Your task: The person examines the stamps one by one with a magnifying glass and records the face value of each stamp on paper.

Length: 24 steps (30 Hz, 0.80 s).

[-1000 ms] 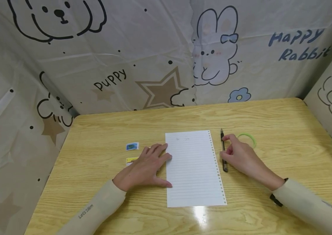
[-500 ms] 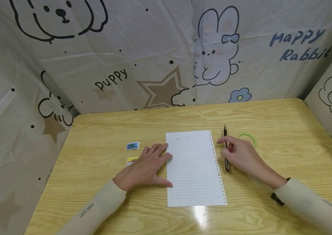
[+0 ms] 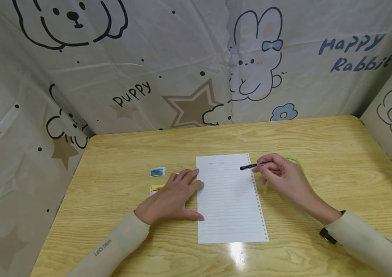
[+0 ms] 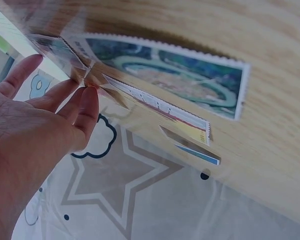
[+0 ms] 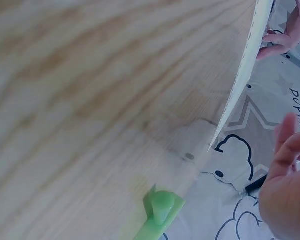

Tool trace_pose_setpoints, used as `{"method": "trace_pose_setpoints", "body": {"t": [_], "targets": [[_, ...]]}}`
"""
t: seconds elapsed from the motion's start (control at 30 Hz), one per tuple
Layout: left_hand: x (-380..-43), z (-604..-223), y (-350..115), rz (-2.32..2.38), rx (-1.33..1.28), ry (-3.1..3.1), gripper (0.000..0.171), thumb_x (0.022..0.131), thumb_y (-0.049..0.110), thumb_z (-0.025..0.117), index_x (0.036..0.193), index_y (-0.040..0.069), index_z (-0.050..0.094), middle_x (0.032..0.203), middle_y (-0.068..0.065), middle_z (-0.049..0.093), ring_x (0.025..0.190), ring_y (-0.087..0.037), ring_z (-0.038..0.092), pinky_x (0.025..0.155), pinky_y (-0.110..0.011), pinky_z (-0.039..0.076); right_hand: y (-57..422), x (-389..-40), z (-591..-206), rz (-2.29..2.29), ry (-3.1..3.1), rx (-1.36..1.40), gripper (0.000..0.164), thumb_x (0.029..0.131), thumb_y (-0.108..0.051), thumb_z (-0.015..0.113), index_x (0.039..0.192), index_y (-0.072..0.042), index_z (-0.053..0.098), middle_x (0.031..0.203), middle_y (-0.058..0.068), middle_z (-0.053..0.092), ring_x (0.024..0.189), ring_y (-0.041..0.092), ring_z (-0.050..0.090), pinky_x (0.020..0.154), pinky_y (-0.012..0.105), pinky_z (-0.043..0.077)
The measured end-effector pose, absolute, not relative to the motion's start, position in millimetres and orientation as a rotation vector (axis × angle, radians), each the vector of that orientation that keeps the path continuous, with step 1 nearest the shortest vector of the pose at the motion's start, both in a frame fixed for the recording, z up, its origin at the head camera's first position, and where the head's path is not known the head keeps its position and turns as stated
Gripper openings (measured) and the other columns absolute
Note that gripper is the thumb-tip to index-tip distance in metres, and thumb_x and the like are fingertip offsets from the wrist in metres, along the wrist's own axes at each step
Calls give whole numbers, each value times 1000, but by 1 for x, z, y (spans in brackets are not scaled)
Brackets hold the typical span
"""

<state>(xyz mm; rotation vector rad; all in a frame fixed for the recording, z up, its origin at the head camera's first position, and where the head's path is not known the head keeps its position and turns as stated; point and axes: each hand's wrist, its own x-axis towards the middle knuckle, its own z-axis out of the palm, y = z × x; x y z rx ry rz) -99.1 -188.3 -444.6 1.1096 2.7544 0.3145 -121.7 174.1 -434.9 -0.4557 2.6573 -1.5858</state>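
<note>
A lined white sheet (image 3: 227,204) with punched holes along its right edge lies on the table. My left hand (image 3: 173,198) rests at its left edge, fingers spread and fingertips on the paper. With thumb and fingers, my right hand (image 3: 286,179) holds a slim black pen (image 3: 247,167) over the sheet's upper right side. One dark end of the pen points left; the rest is partly hidden by the fingers. Faint marks stand near the sheet's top. In the right wrist view, a short dark piece of the pen (image 5: 256,185) shows beside the hand.
A blue stamp (image 3: 157,172) and a yellow one (image 3: 156,188) lie left of the sheet. The left wrist view shows a larger green-blue stamp (image 4: 175,75) under the left hand's side. A light green curved band (image 3: 296,161) lies behind the right hand. Patterned cloth (image 3: 189,57) hangs behind the table.
The pen beside the sheet has swung from lengthwise to pointing left, over the paper, as my right fingers close around it. The left hand stays in place.
</note>
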Motion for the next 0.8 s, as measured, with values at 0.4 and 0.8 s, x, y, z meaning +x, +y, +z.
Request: {"method": "trace_pose_setpoints", "body": {"t": [0.4,0.8], "targets": [[-100,-444,-188,318,1097,2743,91,84,73,84,147,10,60,167,-25,39,151,-44,37,109,-59,37,170,-118,-433,-1724,2628,-412,22,118,-22,52,108,-2,47,73,8,64,52,16,53,45,28,43],[-100,-444,-187,287,1142,2775,86,83,72,85,140,11,63,162,-25,45,147,-44,42,106,-59,40,157,-128,-436,-2180,2293,-255,56,122,-33,35,133,16,57,109,22,76,89,19,78,75,32,63]]}}
